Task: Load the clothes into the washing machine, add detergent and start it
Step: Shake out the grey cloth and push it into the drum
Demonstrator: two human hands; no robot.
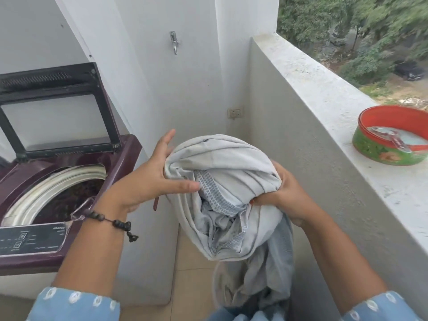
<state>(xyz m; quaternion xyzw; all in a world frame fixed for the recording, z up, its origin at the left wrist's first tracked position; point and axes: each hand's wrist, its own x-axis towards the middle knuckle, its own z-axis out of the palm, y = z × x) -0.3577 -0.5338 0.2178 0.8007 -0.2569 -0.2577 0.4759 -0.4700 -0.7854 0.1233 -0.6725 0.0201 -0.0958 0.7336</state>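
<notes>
I hold the grey bundle [222,195] right of the washing machine [69,181]: left hand [152,177] spread flat, right hand [282,195] gripping; I gather trailing cloth first.

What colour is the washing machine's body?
Dark maroon washing machine, its lid black-framed and raised; the head view shows it best.

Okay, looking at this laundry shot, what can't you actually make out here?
Head view:
- Washing machine drum contents: dark, partly hidden by the left hand and forearm.
- Control panel labels: too small and blurred to read.
- Right hand fingers: buried in the grey bundle of clothes.
- Laundry basket: mostly covered by hanging cloth, cut off by the bottom edge.
- Detergent: not visible anywhere.
- Red and green tub contents: unclear.
</notes>
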